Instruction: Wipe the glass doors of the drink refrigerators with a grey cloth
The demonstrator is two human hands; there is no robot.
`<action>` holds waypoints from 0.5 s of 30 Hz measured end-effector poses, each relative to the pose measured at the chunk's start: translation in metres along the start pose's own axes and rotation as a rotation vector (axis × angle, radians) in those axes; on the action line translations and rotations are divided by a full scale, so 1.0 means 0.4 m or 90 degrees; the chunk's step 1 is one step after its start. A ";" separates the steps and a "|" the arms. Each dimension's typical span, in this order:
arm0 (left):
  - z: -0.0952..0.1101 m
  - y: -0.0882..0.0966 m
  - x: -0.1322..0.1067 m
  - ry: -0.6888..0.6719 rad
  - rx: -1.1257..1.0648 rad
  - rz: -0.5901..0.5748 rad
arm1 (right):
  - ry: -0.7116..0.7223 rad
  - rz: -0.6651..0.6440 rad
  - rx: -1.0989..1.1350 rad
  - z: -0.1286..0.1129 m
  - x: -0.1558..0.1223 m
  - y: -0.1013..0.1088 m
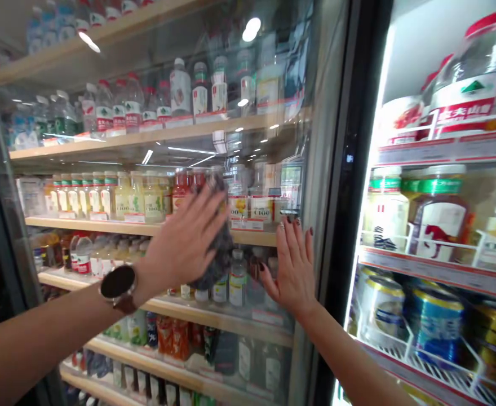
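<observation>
- Refrigerated drinks cooler [360, 141] spanning the whole view, with a dark door post right of both hands
- Glass door [269, 67] across the middle, ceiling lights mirrored in it, both hands against its outer face
- Behind the glass, wooden shelves [146, 228] lined with bottled drinks [180, 87]; past the post at 3 o'clock, large bottles [468, 90] and tins [436, 330] on lit racks
- Left hand [182, 242] from 9 o'clock, palm to the glass, fingers spread, pinning the cloth rather than clenching it
- Right hand [292, 276] from 5 o'clock, open and empty, fingers [305, 248] upright on the glass, the nearer hand at the cloth's 3 o'clock, just apart from it
- Dark grey crumpled cloth [216, 262] under the left palm, long axis from 1 to 7 o'clock
- Round wristwatch [119, 285] on the left wrist
</observation>
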State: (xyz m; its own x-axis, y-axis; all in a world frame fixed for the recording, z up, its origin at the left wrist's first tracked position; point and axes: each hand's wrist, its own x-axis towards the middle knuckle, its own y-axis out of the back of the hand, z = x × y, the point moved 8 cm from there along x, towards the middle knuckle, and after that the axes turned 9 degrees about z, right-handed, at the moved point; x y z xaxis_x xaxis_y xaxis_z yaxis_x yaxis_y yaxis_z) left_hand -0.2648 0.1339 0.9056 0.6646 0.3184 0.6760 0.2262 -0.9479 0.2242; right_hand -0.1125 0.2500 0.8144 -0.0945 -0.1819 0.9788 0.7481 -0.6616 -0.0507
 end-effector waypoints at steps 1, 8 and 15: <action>0.078 -0.028 -0.068 -0.079 -0.023 -0.032 | -0.006 0.000 -0.005 0.000 -0.002 0.000; 0.076 0.011 -0.233 -0.354 -0.138 -0.134 | 0.013 0.001 -0.022 -0.010 -0.002 0.000; -0.263 0.129 0.195 0.178 0.071 0.065 | 0.028 0.029 -0.009 -0.010 0.002 0.012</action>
State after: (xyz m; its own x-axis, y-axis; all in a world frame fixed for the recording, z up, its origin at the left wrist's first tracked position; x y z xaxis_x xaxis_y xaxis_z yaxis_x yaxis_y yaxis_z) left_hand -0.2762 0.1093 1.0434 0.4701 0.1941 0.8610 0.2552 -0.9637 0.0779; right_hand -0.1114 0.2437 0.8143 -0.0898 -0.2434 0.9658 0.7428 -0.6623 -0.0979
